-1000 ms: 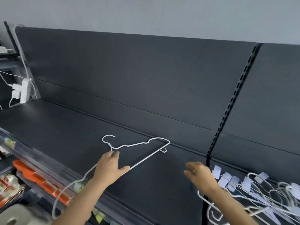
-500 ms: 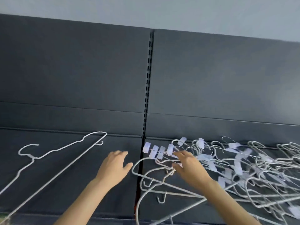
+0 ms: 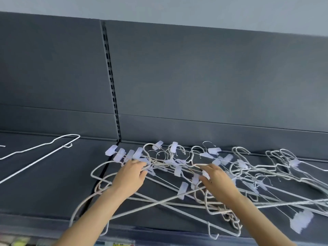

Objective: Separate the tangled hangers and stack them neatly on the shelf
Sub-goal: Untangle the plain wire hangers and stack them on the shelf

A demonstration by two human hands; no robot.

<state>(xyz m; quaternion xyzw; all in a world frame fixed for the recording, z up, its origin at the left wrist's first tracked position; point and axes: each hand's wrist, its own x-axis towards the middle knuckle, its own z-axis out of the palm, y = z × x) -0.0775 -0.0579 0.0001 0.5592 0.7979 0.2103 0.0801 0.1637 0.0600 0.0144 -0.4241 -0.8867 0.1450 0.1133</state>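
Observation:
A tangled heap of white wire hangers, several with pale clips, sprawls over the dark shelf right of the slotted upright. One separated white hanger lies flat on the shelf at the left. My left hand reaches into the left side of the heap, its fingers curled round a thin clip hanger bar. My right hand is in the middle of the heap, fingers curled on the wires and a clip there.
A dark back panel rises behind the shelf, split by a slotted upright. The shelf's front edge runs along the bottom, and some hanger ends stick out past it. Coloured goods show at the bottom left corner.
My view has swung right from the single hanger to the heap. My left hand let go of the separated hanger and moved into the heap, where both hands now grip wires.

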